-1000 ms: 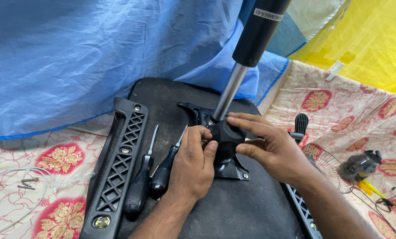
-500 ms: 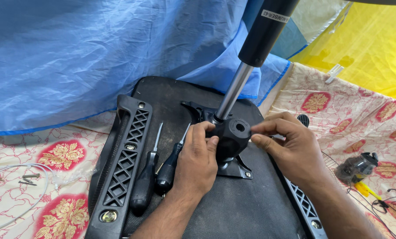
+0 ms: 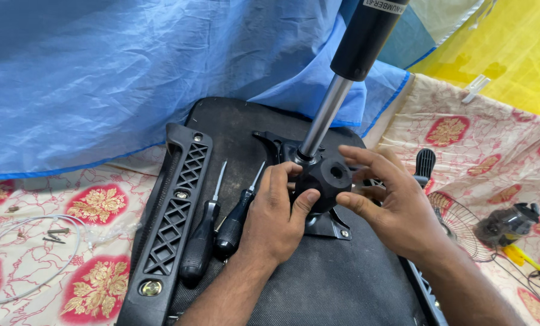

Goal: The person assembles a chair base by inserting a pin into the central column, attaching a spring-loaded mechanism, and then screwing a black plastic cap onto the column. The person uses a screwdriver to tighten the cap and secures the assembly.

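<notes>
Biggest thing here is the crinkled blue plastic tarp [image 3: 113,78] hanging across the back, with the red-and-cream flowered cloth [image 3: 89,241] spread under everything. On that cloth lies the black upside-down chair seat [image 3: 336,284], and a black plastic lattice armrest [image 3: 176,211] is bolted along its left edge. Rising from the middle of the seat is the gas lift cylinder, black tube on top and shiny silver rod below [image 3: 333,105], tilted up toward the top right.

My left hand [image 3: 276,214] is wrapped around the left side of the round black plastic hub [image 3: 324,181] sitting at the foot of the rod, thumb pressed on its front, fingers curled over the top. My right hand [image 3: 397,208] is on the other side, fingers spread fairly wide, with just the thumb and fingertips touching the hub. The hub sits over the black metal mounting plate [image 3: 333,226].

Just left of my left hand are 2 black-handled screwdrivers [image 3: 212,232], lying side by side on the seat, tips pointing away from me.
</notes>
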